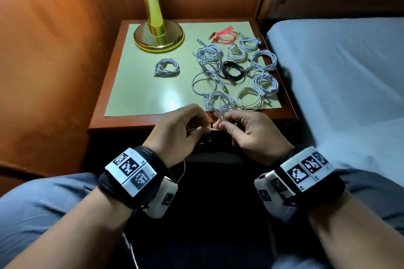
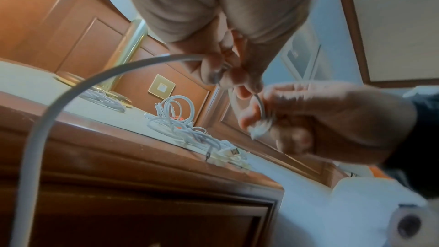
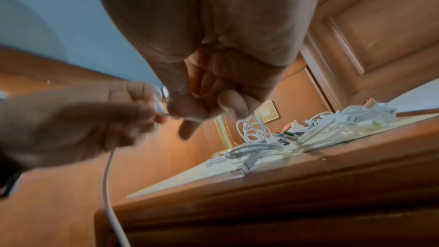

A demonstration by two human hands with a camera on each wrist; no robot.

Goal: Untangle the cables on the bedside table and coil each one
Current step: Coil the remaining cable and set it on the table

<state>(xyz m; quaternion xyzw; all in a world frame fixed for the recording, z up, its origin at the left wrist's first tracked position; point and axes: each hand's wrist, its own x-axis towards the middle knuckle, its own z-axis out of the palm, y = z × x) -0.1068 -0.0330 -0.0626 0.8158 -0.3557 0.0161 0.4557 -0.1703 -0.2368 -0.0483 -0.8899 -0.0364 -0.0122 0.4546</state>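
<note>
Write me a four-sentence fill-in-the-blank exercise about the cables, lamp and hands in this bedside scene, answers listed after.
1. Both the left hand and right hand pinch a ____ cable.
2. The only dark coil, the black cable, lies to the ____ of the brass lamp.
3. At the table's far edge lies one ____ cable.
4. The lone white coil lies nearest the ____.

Answers: white; right; red; lamp

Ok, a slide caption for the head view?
Both hands, left hand and right hand, pinch a white cable before the bedside table of coiled cables.
</note>
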